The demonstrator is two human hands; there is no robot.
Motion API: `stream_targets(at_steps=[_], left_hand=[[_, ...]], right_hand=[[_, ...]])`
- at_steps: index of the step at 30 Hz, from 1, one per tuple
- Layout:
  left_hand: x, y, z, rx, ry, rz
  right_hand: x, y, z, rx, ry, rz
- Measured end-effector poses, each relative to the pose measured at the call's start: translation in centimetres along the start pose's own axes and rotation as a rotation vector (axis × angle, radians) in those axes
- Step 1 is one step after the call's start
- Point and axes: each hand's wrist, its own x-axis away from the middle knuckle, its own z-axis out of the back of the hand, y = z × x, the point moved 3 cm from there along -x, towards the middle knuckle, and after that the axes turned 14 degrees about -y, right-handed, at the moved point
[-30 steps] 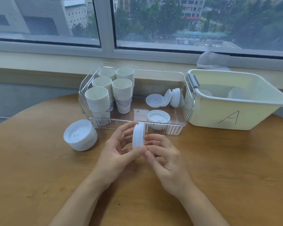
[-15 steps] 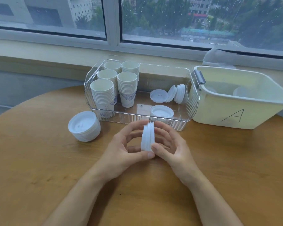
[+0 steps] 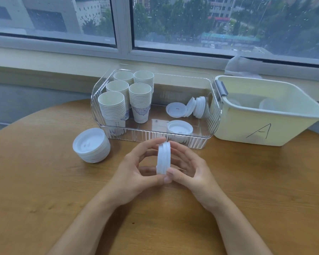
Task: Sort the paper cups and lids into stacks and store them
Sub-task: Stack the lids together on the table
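Both hands, left hand and right hand, curl their fingers around a small stack of lids held on edge above the round wooden bench, before a rain-streaked window.

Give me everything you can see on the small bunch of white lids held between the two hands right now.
The small bunch of white plastic lids is a thin stack, a few round lids nested together, exact count unclear. It stands on edge, rims facing the camera, above the round wooden table, just in front of the clear ribbed plastic bin. The left hand and right hand hold it from either side, fingertips over the top edge, thumbs meeting under the bottom edge.
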Motion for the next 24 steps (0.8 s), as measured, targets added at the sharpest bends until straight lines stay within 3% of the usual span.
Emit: stream_targets(at_steps=[12, 18, 21, 24], left_hand=[[0.3, 0.4, 0.3, -0.073, 0.02, -0.001], [0.2, -1.0, 1.7, 0.166, 0.227, 0.002], [0.1, -1.3, 2.3, 0.241, 0.29, 0.003], [0.1, -1.7, 2.6, 0.256, 0.312, 0.012]], right_hand=[[-0.2, -0.7, -0.1, 0.103, 0.035, -0.048], [-3.6, -4.9, 2.6, 0.518, 0.305, -0.017], [-6.6, -6.0, 4.8, 0.772, 0.31, -0.158], [-9.5, -5.8, 6.3, 0.914, 0.188, -0.446]])
